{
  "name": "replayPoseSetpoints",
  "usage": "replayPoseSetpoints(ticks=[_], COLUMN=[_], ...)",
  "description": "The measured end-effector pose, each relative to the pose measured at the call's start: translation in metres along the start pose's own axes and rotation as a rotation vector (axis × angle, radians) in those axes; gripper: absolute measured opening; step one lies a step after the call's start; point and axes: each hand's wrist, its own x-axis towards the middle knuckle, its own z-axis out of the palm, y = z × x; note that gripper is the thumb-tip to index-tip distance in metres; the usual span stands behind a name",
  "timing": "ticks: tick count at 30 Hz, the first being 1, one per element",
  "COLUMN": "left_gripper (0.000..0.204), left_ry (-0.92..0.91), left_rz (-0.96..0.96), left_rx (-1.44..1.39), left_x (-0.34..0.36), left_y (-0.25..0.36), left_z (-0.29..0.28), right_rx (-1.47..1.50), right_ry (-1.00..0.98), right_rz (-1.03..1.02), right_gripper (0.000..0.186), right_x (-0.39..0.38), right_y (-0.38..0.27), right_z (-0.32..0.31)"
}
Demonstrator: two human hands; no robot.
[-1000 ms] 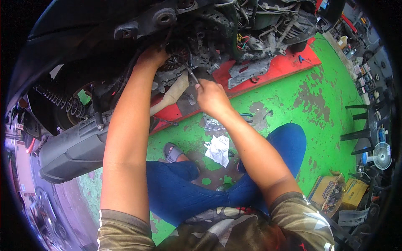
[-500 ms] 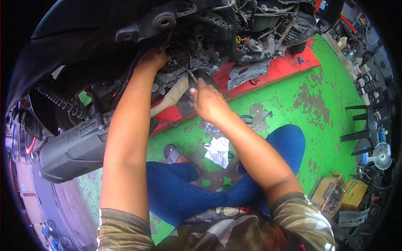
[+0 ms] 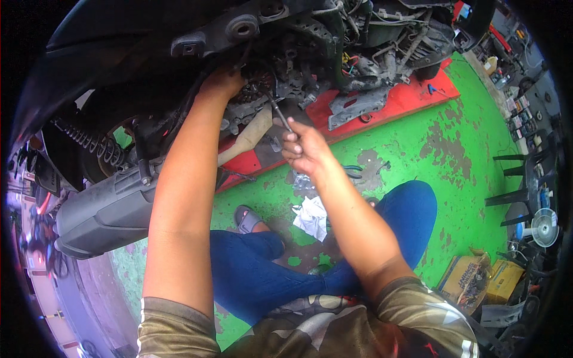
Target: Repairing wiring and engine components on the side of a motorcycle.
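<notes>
My right hand (image 3: 305, 146) is closed on the lower end of a slim metal wrench (image 3: 278, 112), thumb and forefinger pinching it and the other fingers curled. The wrench slants up and left, its far end against a round finned engine part (image 3: 258, 77). My left hand (image 3: 224, 82) reaches into the dark engine bay just left of that part. Its fingers are hidden among the parts, so their grip does not show. Below the engine runs a pale exhaust pipe (image 3: 252, 132), leading to a dark grey muffler (image 3: 107, 219).
The stripped motorcycle stands over a red platform (image 3: 406, 109) on a worn green floor (image 3: 382, 161). White crumpled paper (image 3: 311, 218) and dark-handled pliers (image 3: 352, 171) lie by my legs. Cardboard boxes (image 3: 462, 275), a small fan (image 3: 544, 227) and a black chair (image 3: 516, 186) are at right.
My right hand has shifted down and right, from over the wrench's handle to its lower end, and has turned so the curled fingers show. The left hand stays in the engine.
</notes>
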Motion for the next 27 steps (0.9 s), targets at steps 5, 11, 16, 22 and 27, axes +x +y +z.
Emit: replayPoseSetpoints(ticks=[5,11,16,22,27], left_gripper=[0.076,0.077,0.08,0.087,0.091], left_ry=[-0.027,-0.059,0.063,-0.059,-0.006], left_rz=[-0.023,-0.062,0.029,-0.04,0.029], left_rx=[0.015,0.02,0.048,-0.016,0.016], left_x=[0.008,0.004,0.002,0.007,0.011], left_y=[-0.007,-0.007,-0.001,-0.008,-0.008], left_z=[0.006,0.007,0.006,0.007,0.012], right_rx=[-0.251,-1.865,-1.541,-1.223,-0.977], right_ry=[0.076,0.522,0.616,0.445,0.321], right_rz=[-0.113,-0.662,-0.791,-0.643,-0.523], right_gripper=[0.031,0.026,0.029,0.025,0.022], right_x=[-0.002,0.0,0.023,0.046,0.035], right_y=[-0.006,-0.007,0.012,0.011,0.006], right_z=[0.004,0.036,0.022,-0.006,-0.003])
